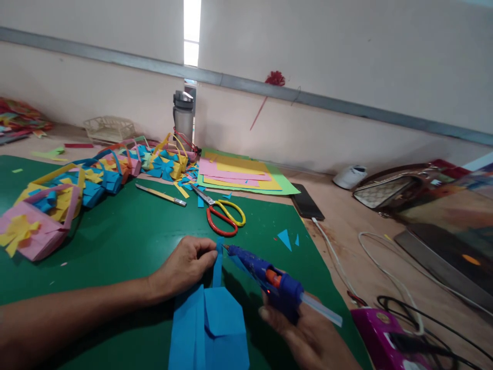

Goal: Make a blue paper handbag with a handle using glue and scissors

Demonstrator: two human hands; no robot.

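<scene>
My left hand is closed, pinching a narrow blue paper strip near its upper end. Below it lies a folded blue paper piece with cut corners, partly cut off by the frame's bottom edge. In my right hand is a blue glue gun with an orange trigger-side part and a clear glue stick sticking out behind. Its nozzle points left, close to the strip's top end; whether it touches cannot be told. A small red light glows on the gun's body.
Scissors and a cutter knife lie on the green mat. Small paper baskets line the left. Coloured sheets, a bottle and a phone sit behind; a magenta power strip with cables is right.
</scene>
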